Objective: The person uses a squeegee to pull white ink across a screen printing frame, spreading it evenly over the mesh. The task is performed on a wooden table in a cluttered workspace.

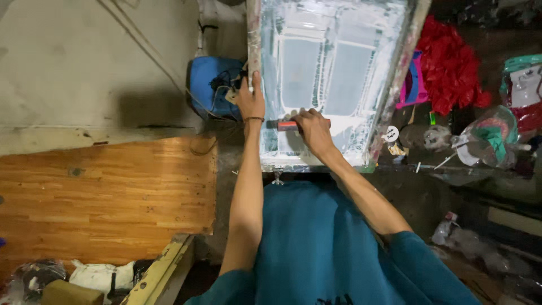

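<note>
Both hands work a printing screen: the right hand [311, 129] is clamped over a red-handled squeegee [287, 125] lying across the near end of the paint-smeared screen frame [333, 73], while the left hand [251, 101], well apart from it, presses flat on the frame's left rail. Beside that rail sits a blue container [209, 85]. Red plastic bags [449, 62] lie to the right, a wooden board [107, 197] to the left.

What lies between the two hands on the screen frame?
In the head view, only white-smeared mesh and the squeegee end lie between left hand and right hand.
</note>
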